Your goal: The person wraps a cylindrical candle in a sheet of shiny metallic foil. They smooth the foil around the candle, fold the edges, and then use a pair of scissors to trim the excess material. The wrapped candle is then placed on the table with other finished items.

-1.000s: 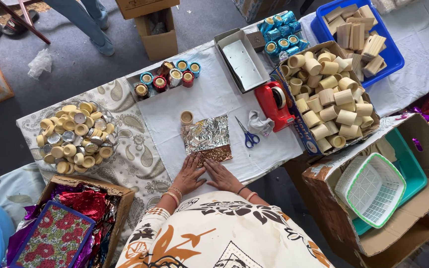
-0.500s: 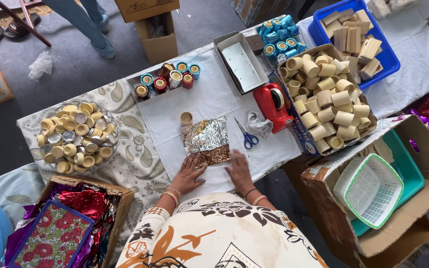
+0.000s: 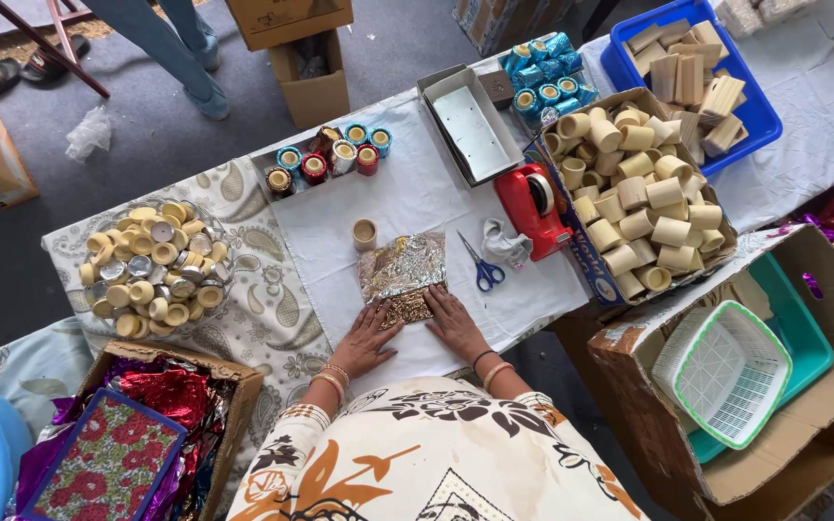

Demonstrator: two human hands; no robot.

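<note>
The crinkled silver-gold foil sheet (image 3: 403, 278) lies on the white cloth near the front edge of the table (image 3: 407, 193), right in front of the person. In the head view, the left hand (image 3: 367, 338) rests flat at the sheet's near left corner and the right hand (image 3: 456, 323) flat at its near right corner; both palms are open, fingers spread, pressing on the foil rather than gripping it. To smooth it well, pressure should judgeably stay even and move outward from the middle, since thin foil tears or creases under a dragging fingertip.

Just beyond the sheet's far left corner stands a single small bamboo cup (image 3: 365, 233). Blue-handled scissors (image 3: 482, 266) lie just right of the foil, with a red tape dispenser (image 3: 531, 207) beyond them. A round tray of cream caps (image 3: 152, 268) sits toward the table's left end. At the far edge stands a row of foil-wrapped cups (image 3: 325, 162), red, teal and gold. A printed cardboard box of bare bamboo cups (image 3: 634, 198) fills the right side, a blue crate of wooden blocks (image 3: 692, 72) behind it. A brown carton (image 3: 313, 87) stands on the floor beyond.
</note>
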